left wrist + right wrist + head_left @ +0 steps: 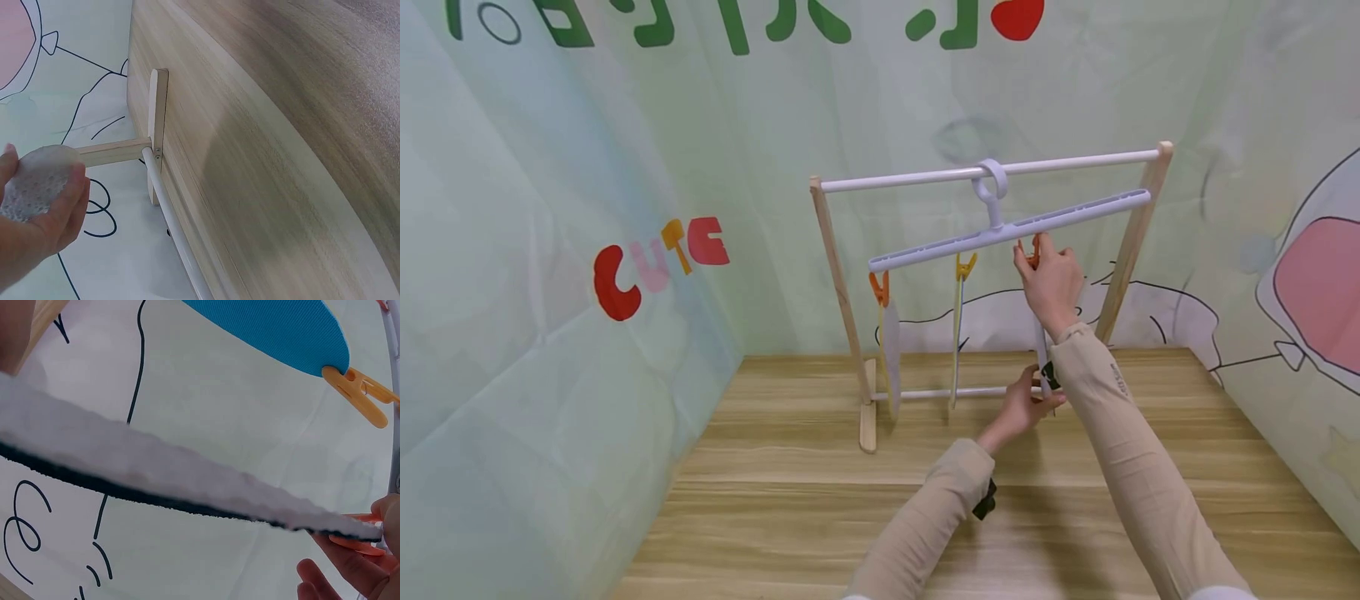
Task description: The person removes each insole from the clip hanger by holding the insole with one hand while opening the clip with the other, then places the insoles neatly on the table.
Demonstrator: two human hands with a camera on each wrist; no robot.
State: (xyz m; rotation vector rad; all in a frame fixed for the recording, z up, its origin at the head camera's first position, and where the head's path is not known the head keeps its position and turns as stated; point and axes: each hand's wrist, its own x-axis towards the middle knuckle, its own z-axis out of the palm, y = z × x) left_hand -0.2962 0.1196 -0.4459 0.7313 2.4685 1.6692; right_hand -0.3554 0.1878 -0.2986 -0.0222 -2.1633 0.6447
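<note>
The head view shows a flat white fleecy piece with dark backing point(125, 456) between the hands, below a pale lavender plastic hanger point(1075, 218). The right hand point(1054, 283) pinches an orange plastic clip point(1035, 252) at the piece's upper end; the left hand point(1022, 408) holds its rounded lower end between thumb and bent fingers. A beige sleeve point(1127, 442) partly covers the piece. Beside it, a yellow plastic clip point(354, 394) holds a blue ribbed flat piece point(269, 331); farther left hangs a second orange clip point(883, 289). A pale wooden stand point(840, 283) with white rods stands on the wood-grained counter point(760, 500), carrying the hanger.
</note>
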